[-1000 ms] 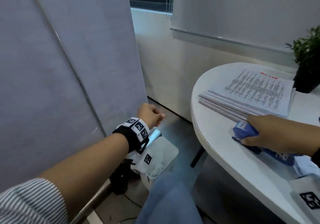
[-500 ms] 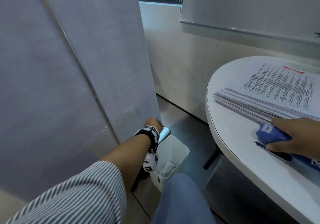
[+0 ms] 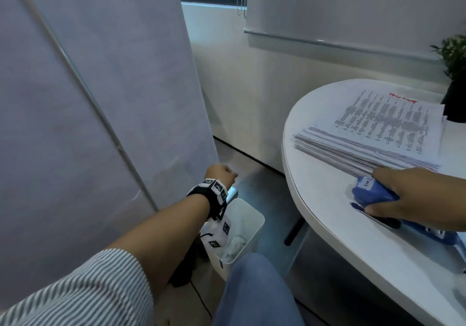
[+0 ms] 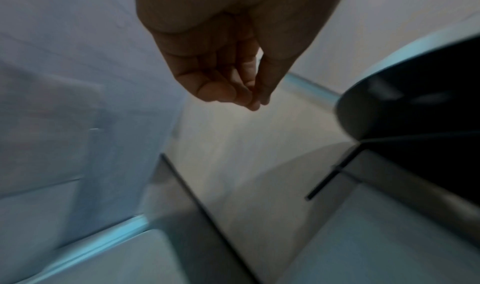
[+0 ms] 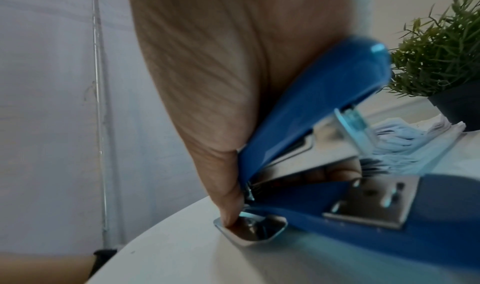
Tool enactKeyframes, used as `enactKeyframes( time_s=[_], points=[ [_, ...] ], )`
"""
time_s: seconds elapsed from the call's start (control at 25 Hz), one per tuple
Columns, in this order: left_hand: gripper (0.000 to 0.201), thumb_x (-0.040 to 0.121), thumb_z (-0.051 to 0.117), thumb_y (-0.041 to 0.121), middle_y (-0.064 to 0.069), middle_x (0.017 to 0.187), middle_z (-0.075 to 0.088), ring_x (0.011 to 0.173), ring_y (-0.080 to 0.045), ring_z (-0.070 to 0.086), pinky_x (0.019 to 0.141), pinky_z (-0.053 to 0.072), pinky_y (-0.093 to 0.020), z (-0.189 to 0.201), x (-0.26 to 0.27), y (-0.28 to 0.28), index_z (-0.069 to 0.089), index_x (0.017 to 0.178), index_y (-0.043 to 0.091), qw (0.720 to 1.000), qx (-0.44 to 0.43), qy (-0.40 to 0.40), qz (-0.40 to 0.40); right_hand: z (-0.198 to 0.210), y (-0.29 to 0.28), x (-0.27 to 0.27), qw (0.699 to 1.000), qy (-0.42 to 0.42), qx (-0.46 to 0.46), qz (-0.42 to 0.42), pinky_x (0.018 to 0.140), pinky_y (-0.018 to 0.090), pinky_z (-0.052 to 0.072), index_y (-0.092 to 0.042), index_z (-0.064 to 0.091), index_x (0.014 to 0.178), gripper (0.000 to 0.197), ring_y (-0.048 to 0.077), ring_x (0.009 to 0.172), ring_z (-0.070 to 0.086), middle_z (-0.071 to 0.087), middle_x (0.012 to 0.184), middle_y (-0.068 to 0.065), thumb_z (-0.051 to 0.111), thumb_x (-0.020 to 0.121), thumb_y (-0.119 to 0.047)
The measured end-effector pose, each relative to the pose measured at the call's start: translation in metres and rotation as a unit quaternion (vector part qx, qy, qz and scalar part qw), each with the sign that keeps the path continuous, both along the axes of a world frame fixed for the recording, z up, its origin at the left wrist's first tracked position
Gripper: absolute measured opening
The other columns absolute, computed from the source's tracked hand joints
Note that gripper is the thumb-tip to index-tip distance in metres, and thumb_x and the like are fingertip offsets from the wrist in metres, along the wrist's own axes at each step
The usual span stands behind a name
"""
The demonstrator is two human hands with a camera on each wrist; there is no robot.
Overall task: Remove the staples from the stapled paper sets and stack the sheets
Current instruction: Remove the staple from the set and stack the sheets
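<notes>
Left hand: the left hand (image 3: 220, 174) has dropped from mid-frame a second ago to the lower centre of the head view, just past the far rim of the white waste bin (image 3: 254, 227); against half a second ago it sits at much the same spot.
Left-hand state: fingers (image 4: 221, 83) loosely curled, tips close to the thumb; no staple can be made out between them, so whether one is pinched or has already gone cannot be told.
Meaning: judged from the reach to the bin, this looks like the discard of a pulled staple, a side step before the next set is taken up.
Right hand: at the right edge of the head view, the right hand (image 3: 413, 194) is curled round the blue stapler (image 3: 375, 196), which lies on the white round table (image 3: 327, 212) as it did in both earlier frames.
Stapler: in the right wrist view its top arm is tilted up off the base, and the thumb tip presses the metal tab at the near end.
Papers: the paper stack (image 3: 373, 134) lies on the table at the upper right, just beyond the stapler.
Bin: crumpled paper shows inside.
Writing: the top sheet carries columns of small black print under a red heading, too blurred to read; a white label on the stapler's nose bears characters too small to read.
</notes>
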State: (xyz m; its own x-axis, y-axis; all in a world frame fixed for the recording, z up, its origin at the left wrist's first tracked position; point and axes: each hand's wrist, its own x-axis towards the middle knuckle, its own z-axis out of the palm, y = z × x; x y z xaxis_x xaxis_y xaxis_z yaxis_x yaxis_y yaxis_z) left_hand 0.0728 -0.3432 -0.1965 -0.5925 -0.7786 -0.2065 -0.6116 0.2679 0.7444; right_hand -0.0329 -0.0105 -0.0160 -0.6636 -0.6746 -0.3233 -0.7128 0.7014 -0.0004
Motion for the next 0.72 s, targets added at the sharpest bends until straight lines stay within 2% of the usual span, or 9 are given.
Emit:
enactKeyframes(
  time_s=[0.08,0.16,0.24,0.36,0.48,0.56,0.64,0.68,0.72],
  points=[
    [0.027,0.084,0.069,0.02,-0.005,0.059,0.065,0.045,-0.016,0.053,0.055,0.052,-0.029,0.042,-0.005,0.022,0.063,0.06,0.01,0.995,-0.001,0.101,0.022,0.007,-0.005,0.01,0.999,-0.033,-0.001,0.002,0.063,0.025,0.04,-0.023,0.046,0.081,0.034,0.008,0.068,0.052,0.057,0.079,-0.007,0.062,0.085,-0.053],
    [0.028,0.084,0.065,0.015,-0.001,0.047,0.058,0.037,-0.014,0.045,0.042,0.04,-0.022,0.097,-0.019,0.06,0.06,0.057,0.009,0.976,0.034,0.212,0.022,0.02,0.0,0.015,0.998,-0.057,-0.006,-0.008,0.06,0.024,0.036,-0.022,0.046,0.079,0.033,0.007,0.066,0.048,0.056,0.081,-0.008,0.061,0.087,-0.05],
    [0.026,0.085,0.061,0.012,0.001,0.041,0.051,0.034,-0.014,0.04,0.039,0.032,-0.019,0.152,-0.024,0.101,0.059,0.06,0.006,0.949,0.083,0.304,-0.004,0.027,0.006,0.012,0.997,-0.071,-0.008,-0.01,0.06,0.026,0.035,-0.02,0.05,0.079,0.034,0.008,0.063,0.046,0.056,0.078,-0.006,0.062,0.086,-0.052],
    [0.027,0.087,0.061,0.014,-0.004,0.046,0.054,0.038,-0.016,0.044,0.039,0.034,-0.02,0.208,-0.022,0.165,0.062,0.062,0.005,0.908,0.148,0.376,-0.11,0.045,0.027,-0.005,0.995,-0.074,-0.028,-0.055,0.061,0.029,0.038,-0.019,0.06,0.085,0.038,0.015,0.063,0.051,0.061,0.077,-0.002,0.064,0.082,-0.056],
    [0.024,0.091,0.06,0.015,-0.009,0.059,0.063,0.05,-0.02,0.056,0.05,0.047,-0.029,0.218,-0.013,0.233,0.068,0.069,0.006,0.891,0.14,0.317,-0.293,0.066,0.057,-0.036,0.995,-0.027,-0.054,-0.08,0.059,0.03,0.036,-0.016,0.06,0.077,0.028,0.018,0.063,0.05,0.058,0.072,0.0,0.067,0.081,-0.043],
    [0.016,0.09,0.062,0.029,0.001,0.079,0.072,0.071,-0.015,0.065,0.068,0.054,-0.035,0.202,-0.006,0.278,0.072,0.085,0.017,0.863,0.02,0.242,-0.443,0.074,0.082,-0.063,0.993,0.017,-0.071,-0.09,0.055,0.03,0.034,-0.014,0.055,0.072,0.023,0.02,0.06,0.048,0.053,0.067,0.001,0.067,0.084,-0.031],
    [0.03,0.09,0.056,0.049,0.015,0.117,0.065,0.11,-0.004,0.056,0.094,0.048,-0.033,0.181,0.002,0.311,0.066,0.114,0.034,0.795,-0.141,0.152,-0.57,0.07,0.103,-0.091,0.991,0.065,-0.065,-0.1,0.056,0.03,0.038,-0.01,0.057,0.08,0.016,0.024,0.066,0.052,0.056,0.074,0.005,0.064,0.088,-0.022],
    [0.043,0.09,0.05,0.057,0.013,0.135,0.054,0.126,-0.006,0.045,0.104,0.041,-0.033,0.171,0.004,0.323,0.057,0.127,0.037,0.758,-0.203,0.097,-0.612,0.064,0.111,-0.103,0.99,0.084,-0.053,-0.105,0.062,0.032,0.042,-0.007,0.06,0.088,0.014,0.028,0.076,0.057,0.061,0.084,0.009,0.062,0.089,-0.021],
    [0.051,0.089,0.044,0.062,0.008,0.144,0.044,0.134,-0.012,0.035,0.11,0.035,-0.034,0.165,0.005,0.334,0.052,0.133,0.038,0.732,-0.242,0.057,-0.634,0.057,0.12,-0.115,0.988,0.1,-0.039,-0.112,0.07,0.033,0.045,-0.004,0.062,0.098,0.018,0.031,0.086,0.06,0.065,0.095,0.013,0.061,0.091,-0.021]
  ],
)
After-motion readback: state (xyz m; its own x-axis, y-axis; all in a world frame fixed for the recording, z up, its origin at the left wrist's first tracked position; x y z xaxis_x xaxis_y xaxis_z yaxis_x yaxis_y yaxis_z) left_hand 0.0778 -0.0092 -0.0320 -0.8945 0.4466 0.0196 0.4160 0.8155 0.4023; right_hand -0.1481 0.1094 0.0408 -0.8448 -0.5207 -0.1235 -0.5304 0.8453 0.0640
